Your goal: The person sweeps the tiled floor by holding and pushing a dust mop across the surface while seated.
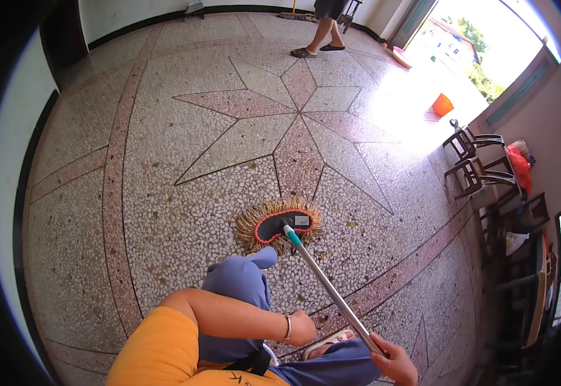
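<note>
A fringed floor mop lies flat on the speckled stone floor in front of me. Its head has tan strings, a dark plate and a red trim. The mop's silver pole slants down toward the lower right, where my right hand is closed around it. To the left of the pole, and apart from it, my left hand is curled into a fist with a bracelet at the wrist. Nothing shows in that fist. My blue trouser legs and one light sandal are just beyond and below it.
Another person's bare legs and dark sandals stand at the far side near a broom. Wooden chairs line the right wall, with a red bag beside them. An orange bucket sits near the bright doorway. A white wall borders the left.
</note>
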`<action>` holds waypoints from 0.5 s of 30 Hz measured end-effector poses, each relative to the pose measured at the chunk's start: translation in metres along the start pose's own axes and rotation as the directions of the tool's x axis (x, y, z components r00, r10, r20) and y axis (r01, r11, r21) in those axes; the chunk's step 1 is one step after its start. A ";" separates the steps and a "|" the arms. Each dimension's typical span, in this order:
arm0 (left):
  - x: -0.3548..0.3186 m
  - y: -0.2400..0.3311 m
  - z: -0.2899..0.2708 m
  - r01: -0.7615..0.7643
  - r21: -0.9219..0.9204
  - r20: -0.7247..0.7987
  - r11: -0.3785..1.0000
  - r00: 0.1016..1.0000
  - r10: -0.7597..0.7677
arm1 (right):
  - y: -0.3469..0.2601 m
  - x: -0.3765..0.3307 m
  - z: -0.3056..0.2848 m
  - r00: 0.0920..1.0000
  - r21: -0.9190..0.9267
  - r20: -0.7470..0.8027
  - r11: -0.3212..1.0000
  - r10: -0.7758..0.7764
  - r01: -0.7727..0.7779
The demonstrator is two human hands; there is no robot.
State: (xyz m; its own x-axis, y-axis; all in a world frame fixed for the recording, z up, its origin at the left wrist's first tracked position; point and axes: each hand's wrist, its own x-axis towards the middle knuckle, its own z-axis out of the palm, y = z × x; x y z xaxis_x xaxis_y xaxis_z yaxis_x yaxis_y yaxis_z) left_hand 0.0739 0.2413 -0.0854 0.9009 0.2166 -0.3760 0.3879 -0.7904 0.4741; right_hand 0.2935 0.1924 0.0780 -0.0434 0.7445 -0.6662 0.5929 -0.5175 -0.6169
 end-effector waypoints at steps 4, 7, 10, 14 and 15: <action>0.004 -0.007 -0.008 -0.011 0.018 0.024 1.000 1.000 0.010 | -0.038 0.048 0.003 0.994 -0.295 0.003 0.949 -0.111 0.107; 0.007 -0.012 -0.009 0.032 -0.025 -0.003 0.999 0.999 -0.032 | -0.081 0.094 0.035 0.997 -0.394 -0.021 0.917 -0.076 0.062; 0.019 -0.018 -0.011 0.115 -0.004 0.011 0.993 0.993 -0.115 | -0.108 0.151 0.073 0.973 -0.443 -0.009 0.873 -0.232 0.204; 0.034 -0.011 -0.019 0.124 0.004 -0.077 0.992 0.989 -0.123 | -0.098 0.233 0.097 0.954 -0.394 -0.028 0.880 -0.299 0.264; 0.030 -0.009 -0.024 0.119 0.029 -0.036 0.993 0.992 -0.118 | -0.092 0.245 0.104 0.929 -0.362 -0.020 0.868 -0.371 0.339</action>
State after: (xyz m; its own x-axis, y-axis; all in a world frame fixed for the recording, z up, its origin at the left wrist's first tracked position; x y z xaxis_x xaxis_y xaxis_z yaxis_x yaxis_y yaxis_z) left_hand 0.1019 0.2688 -0.0821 0.8555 0.3287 -0.4002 0.4864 -0.7751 0.4032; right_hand 0.1446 0.3790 -0.0719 -0.2439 0.8915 -0.3817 0.7916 -0.0443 -0.6095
